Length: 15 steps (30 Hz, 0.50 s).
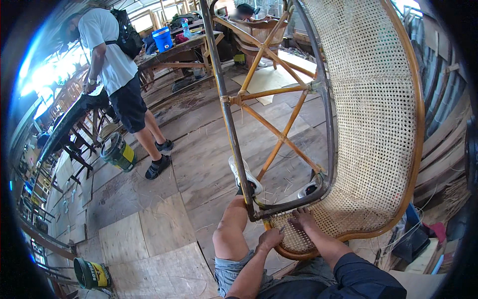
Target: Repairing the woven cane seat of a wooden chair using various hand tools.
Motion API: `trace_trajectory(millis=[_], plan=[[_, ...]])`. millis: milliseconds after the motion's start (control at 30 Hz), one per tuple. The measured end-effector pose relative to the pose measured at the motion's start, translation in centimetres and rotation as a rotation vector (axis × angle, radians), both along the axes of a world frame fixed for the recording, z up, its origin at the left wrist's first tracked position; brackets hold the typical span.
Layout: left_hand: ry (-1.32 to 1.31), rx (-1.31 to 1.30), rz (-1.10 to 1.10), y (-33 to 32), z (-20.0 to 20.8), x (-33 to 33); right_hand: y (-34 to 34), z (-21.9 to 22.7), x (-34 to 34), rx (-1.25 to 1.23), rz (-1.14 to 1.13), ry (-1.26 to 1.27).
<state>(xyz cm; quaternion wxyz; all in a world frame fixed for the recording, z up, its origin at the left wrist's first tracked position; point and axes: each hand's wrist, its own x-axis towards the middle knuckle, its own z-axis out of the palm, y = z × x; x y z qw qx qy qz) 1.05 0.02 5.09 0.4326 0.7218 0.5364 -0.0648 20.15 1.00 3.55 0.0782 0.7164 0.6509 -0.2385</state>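
Note:
A rattan chair frame (416,107) with woven cane webbing (371,94) stands tipped up in front of me, its lower curved end at my lap. My left hand (269,239) is closed at the near edge of the webbing, by the corner of the frame. A small thin pointed tool (282,230) seems to stick out of its fingers; its kind is too small to tell. My right hand (302,219) lies on the webbing just right of it, fingers apart and pressing on the cane. Crossed rattan braces (282,135) join the dark poles (226,99).
A person (112,65) with a backpack stands at the left, bent over a bench. Two dark buckets (119,152) (91,274) stand on the plywood floor (167,229). A workbench (172,55) holds a blue container (162,39). Another rattan chair (256,35) stands behind; wood strips (443,144) lie right.

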Motion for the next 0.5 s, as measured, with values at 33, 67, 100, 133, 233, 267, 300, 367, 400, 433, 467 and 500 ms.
trace_trajectory(millis=[33, 67, 100, 133, 233, 267, 300, 367, 400, 433, 467, 500], plan=[[-0.002, 0.001, 0.003, 0.0, -0.6, 0.0, 0.0, 0.2, -0.1, -0.001, 0.0, -0.006], [-0.007, 0.007, 0.012, 0.0, -1.5, 0.0, 0.0, 0.3, -0.3, -0.002, 0.0, -0.012], [-0.012, 0.012, 0.017, 0.0, -1.9, 0.0, -0.1, 0.2, -0.2, -0.002, -0.002, -0.014], [-0.014, 0.012, 0.016, -0.1, -2.4, 0.0, -0.2, -0.2, -0.1, 0.009, -0.009, -0.021], [-0.044, 0.067, 0.001, -0.7, -2.2, 0.0, -0.5, -1.1, 0.2, 0.021, -0.014, -0.02], [-0.049, 0.06, -0.002, -1.0, -2.0, 0.0, -0.9, -1.4, 0.3, 0.02, -0.01, -0.01], [-0.05, 0.05, -0.002, -1.3, -1.4, -0.2, -1.1, -1.5, 0.1, 0.012, -0.007, -0.006], [-0.04, 0.035, 0.009, -1.7, -0.2, -0.5, -1.0, -1.3, -0.1, -0.058, 0.008, 0.003], [-0.032, 0.025, 0.011, -1.8, 0.1, -0.4, -0.7, -2.8, 0.4, -0.059, 0.013, -0.01], [0.004, -0.009, 0.009, -1.1, 0.4, -0.1, -0.4, -4.9, 0.7, -0.073, 0.024, -0.021], [0.042, -0.061, 0.011, -0.9, -0.3, -0.2, 0.6, -5.5, 1.0, -0.159, -0.005, 0.067], [-0.046, 0.11, -0.078, -0.5, -5.3, -0.9, 1.3, -5.7, 1.0, -0.107, -0.005, 0.079]])
